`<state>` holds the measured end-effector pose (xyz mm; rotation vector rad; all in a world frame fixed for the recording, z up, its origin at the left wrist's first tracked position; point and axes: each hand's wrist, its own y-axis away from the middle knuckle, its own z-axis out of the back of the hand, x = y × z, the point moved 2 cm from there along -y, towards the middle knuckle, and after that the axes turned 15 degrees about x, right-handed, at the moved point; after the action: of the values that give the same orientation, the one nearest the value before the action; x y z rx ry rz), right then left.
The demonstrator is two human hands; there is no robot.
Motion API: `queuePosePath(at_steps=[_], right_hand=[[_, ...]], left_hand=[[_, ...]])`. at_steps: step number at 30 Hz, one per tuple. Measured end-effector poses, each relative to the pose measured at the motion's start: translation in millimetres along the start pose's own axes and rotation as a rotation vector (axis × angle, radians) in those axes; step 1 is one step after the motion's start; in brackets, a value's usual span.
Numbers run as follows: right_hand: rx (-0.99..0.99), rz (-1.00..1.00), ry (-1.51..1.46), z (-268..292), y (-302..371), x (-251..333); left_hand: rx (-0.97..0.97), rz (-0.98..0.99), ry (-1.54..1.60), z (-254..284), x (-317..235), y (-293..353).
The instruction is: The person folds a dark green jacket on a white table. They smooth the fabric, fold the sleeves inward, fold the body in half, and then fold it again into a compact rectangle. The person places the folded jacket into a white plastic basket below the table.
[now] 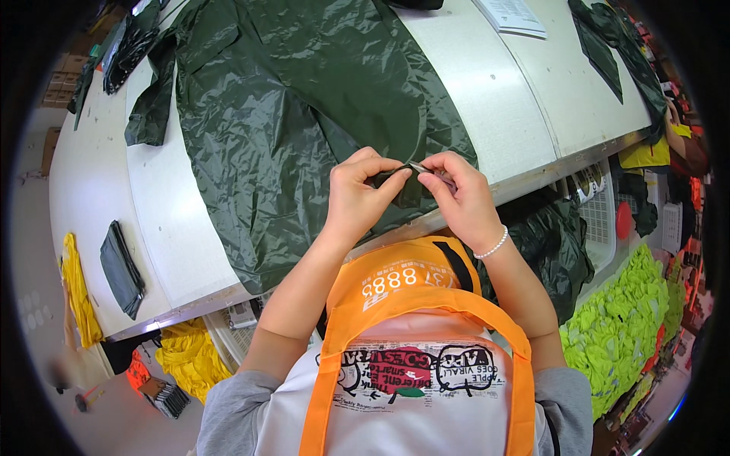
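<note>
- White worktables (487,91) are filling the upper part of the view, joined side by side, with a dark green raincoat (289,114) lying spread across them.
- Both hands are working at the raincoat's near hem, right at the table's front edge.
- The left hand (357,199) is pinching a fold of the green fabric between thumb and fingertips, pressed together.
- The right hand (462,199), wearing a pearl bracelet (490,247), is pinching a thin dark strip (420,167) at the same spot; its fingertips are nearly touching those of the left hand.
- An orange apron (414,304) is hanging on the person's chest just below the hands.
- A folded dark pouch (122,270) is lying on the table's left end, well apart from the hands.
- Neon yellow-green garments (623,319) are piling up at lower right, and yellow ones (186,353) are lying under the table at lower left.
- A white paper sheet (513,15) is resting on the far tabletop.
</note>
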<state>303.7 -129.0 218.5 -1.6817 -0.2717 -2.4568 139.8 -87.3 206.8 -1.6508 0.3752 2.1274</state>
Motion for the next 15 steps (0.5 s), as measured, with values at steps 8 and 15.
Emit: queuePosePath(at_steps=[8,15], right_hand=[[0.064,-0.075,-0.233,-17,-10,-6],[-0.029,-0.079,-0.239,-35,-27,-45]], left_hand=[[0.094,-0.005,0.268,4,18,7],[-0.144,0.087,-0.195,15,84,80]])
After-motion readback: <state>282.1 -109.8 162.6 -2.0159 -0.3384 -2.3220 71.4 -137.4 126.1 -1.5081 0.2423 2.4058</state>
